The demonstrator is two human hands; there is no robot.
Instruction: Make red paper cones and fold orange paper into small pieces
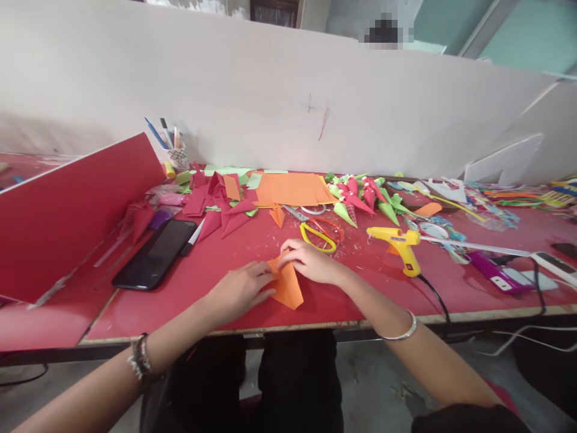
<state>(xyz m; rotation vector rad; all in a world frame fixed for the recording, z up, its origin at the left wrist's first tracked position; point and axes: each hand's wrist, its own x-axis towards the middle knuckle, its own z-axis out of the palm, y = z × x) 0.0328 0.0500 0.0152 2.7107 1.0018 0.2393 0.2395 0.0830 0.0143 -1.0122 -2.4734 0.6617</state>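
Note:
A folded piece of orange paper lies near the table's front edge, between my two hands. My left hand has its fingers bent at the paper's left edge, gripping it there. At the paper's upper part my right hand pinches it with curled fingers, which hide some of the folds. Just beyond my right hand are scissors with yellow handles and another pair with orange handles. A small folded orange cone sits behind the paper.
A black phone lies left, beside a leaning red board. At right stands a yellow glue gun with its cord, near a purple power strip. Orange sheets, red paper cones and a pen cup line the back.

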